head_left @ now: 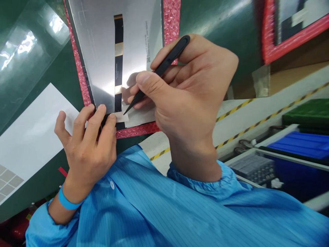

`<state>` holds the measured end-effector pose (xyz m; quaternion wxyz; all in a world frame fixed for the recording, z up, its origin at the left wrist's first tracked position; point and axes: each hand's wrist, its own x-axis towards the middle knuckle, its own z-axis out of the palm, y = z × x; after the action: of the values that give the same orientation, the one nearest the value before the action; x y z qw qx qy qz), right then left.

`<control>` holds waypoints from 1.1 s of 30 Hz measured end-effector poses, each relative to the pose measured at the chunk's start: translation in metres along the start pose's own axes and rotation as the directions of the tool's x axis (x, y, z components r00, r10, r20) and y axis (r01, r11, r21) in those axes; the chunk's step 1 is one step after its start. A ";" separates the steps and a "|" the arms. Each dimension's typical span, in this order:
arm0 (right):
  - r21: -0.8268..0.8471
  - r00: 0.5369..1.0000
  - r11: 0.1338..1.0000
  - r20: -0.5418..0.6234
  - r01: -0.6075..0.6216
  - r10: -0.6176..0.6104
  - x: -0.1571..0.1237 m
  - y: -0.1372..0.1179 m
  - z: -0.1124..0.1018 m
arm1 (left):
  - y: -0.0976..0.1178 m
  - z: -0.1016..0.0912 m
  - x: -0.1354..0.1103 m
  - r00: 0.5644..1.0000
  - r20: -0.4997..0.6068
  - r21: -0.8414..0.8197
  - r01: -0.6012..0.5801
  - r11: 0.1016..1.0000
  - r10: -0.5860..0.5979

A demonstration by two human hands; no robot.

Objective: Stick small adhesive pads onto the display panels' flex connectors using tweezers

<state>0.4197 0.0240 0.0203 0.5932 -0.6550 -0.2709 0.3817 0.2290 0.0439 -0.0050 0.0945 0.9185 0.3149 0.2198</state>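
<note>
A silvery flat panel [100,51] lies on pink bubble wrap [171,20] on a green mat. A black and gold ribbon cable [118,51] runs down its middle to a pale tab [122,117] at the near edge. My left hand [86,144] rests at that edge, fingers spread, fingertips pressing on the panel's corner beside the tab. My right hand [185,92] pinches black tweezers [159,70] like a pen, their tip just above and right of the tab.
A white sheet [33,130] with grey squares lies on the green mat [61,72] at left. Another pink-wrapped panel [290,24] sits at the top right. Beyond the bench edge are a floor with yellow-black tape [257,123] and blue bins [300,144].
</note>
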 end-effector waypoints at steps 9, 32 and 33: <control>-0.015 1.000 1.000 -0.010 0.027 -0.027 -0.006 -0.002 0.001 | 0.001 0.001 -0.001 1.000 -0.019 -0.035 0.016 0.999 -0.017; -0.089 0.977 0.977 -0.073 0.192 -0.199 0.000 0.020 0.003 | 0.004 -0.002 0.002 0.998 0.060 0.068 -0.020 0.998 0.015; -0.083 0.975 0.976 -0.078 0.202 -0.208 0.000 0.020 0.003 | 0.005 -0.002 0.002 0.997 0.073 0.074 -0.021 0.997 0.016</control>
<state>0.4158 0.0227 0.0002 0.6157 -0.6612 -0.3251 0.2792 0.2323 0.0418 -0.0010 0.0697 0.9316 0.3107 0.1752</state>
